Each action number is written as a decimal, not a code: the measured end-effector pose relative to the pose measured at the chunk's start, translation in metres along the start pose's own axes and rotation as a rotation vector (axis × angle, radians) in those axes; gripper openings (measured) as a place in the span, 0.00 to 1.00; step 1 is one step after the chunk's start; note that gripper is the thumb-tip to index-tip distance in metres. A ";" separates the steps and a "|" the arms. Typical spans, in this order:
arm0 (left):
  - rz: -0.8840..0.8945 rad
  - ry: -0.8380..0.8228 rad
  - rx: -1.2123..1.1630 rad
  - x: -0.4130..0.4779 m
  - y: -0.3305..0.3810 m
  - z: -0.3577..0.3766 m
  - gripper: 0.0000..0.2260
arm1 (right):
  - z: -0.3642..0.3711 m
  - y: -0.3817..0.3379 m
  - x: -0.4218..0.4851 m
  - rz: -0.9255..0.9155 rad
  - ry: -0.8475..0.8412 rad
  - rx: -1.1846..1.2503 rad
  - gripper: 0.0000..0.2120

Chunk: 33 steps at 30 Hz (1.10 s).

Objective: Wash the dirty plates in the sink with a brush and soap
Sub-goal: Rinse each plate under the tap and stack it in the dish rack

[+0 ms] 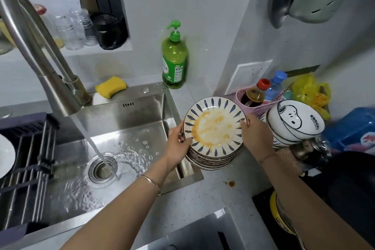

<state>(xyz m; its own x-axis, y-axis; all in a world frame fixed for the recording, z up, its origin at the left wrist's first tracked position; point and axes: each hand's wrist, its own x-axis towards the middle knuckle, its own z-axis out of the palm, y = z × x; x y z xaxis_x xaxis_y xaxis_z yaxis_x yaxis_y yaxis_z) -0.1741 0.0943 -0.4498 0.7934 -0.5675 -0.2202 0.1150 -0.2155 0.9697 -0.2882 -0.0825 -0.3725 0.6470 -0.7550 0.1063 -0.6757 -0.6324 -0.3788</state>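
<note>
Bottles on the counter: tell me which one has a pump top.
The green bottle at the sink corner; the red-capped bottle and blue-capped bottle in the pink basket have plain caps.

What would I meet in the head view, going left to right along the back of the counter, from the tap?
The faucet → yellow sponge → green soap bottle → pink basket of bottles → yellow plastic bag.
</note>
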 end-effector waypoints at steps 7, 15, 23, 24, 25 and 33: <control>-0.012 0.013 -0.022 -0.005 0.004 0.000 0.27 | -0.012 -0.001 0.004 -0.001 -0.045 0.293 0.17; 0.019 0.138 -0.366 -0.016 0.023 -0.045 0.15 | 0.007 -0.055 0.000 0.054 -0.144 0.589 0.11; -0.181 0.428 -0.357 -0.045 -0.008 -0.153 0.19 | 0.092 -0.150 -0.039 0.070 -0.482 0.822 0.05; -0.198 0.454 -0.348 -0.050 -0.013 -0.165 0.20 | 0.100 -0.162 -0.045 0.060 -0.542 0.825 0.05; -0.202 0.486 -0.339 -0.057 -0.021 -0.183 0.20 | 0.112 -0.178 -0.055 0.064 -0.614 0.824 0.06; -0.206 0.535 -0.354 -0.086 -0.058 -0.249 0.20 | 0.159 -0.241 -0.087 0.168 -0.859 0.867 0.15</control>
<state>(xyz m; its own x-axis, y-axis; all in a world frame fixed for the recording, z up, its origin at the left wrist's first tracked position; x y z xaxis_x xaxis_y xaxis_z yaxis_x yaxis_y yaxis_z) -0.0998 0.3532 -0.4605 0.9106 -0.0514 -0.4100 0.4124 0.0482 0.9097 -0.1256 0.1632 -0.4363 0.8182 -0.2498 -0.5179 -0.5274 0.0328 -0.8490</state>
